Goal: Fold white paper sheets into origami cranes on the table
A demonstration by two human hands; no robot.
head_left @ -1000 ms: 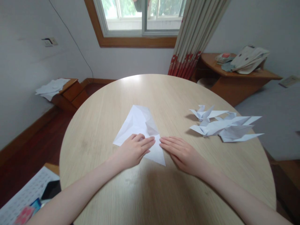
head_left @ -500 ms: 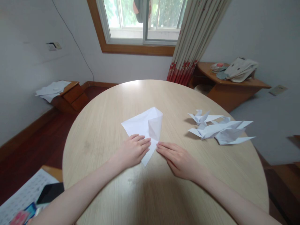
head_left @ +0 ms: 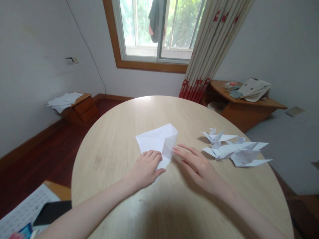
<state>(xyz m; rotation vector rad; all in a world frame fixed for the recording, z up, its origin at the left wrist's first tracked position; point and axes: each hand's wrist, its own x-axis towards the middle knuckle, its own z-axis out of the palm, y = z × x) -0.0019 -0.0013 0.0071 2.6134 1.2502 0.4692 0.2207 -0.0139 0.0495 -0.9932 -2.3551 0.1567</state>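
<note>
A partly folded sheet of white paper (head_left: 152,139) lies on the round wooden table (head_left: 112,129), with a raised flap along its right side. My left hand (head_left: 147,167) rests palm down on the lower part of the sheet, pressing it to the table, its thumb spread from the fingers. It covers part of the lower folds. Just right of the flap, my right hand (head_left: 191,162) hovers with fingers stretched and apart, holding nothing. Its fingertips are close to the paper's right edge; whether they touch it I cannot tell.
Several folded paper cranes (head_left: 231,149) sit together at the table's right. A dark phone (head_left: 52,212) and a printed sheet (head_left: 27,205) lie at lower left. Beyond the table are a small drawer cabinet (head_left: 82,108), a corner desk (head_left: 249,103) and a curtain (head_left: 209,49).
My right hand has lifted from the paper's lower right edge and moved up beside the flap, fingers spreading. My left thumb has moved out from its fingers. The camera view has shifted slightly.
</note>
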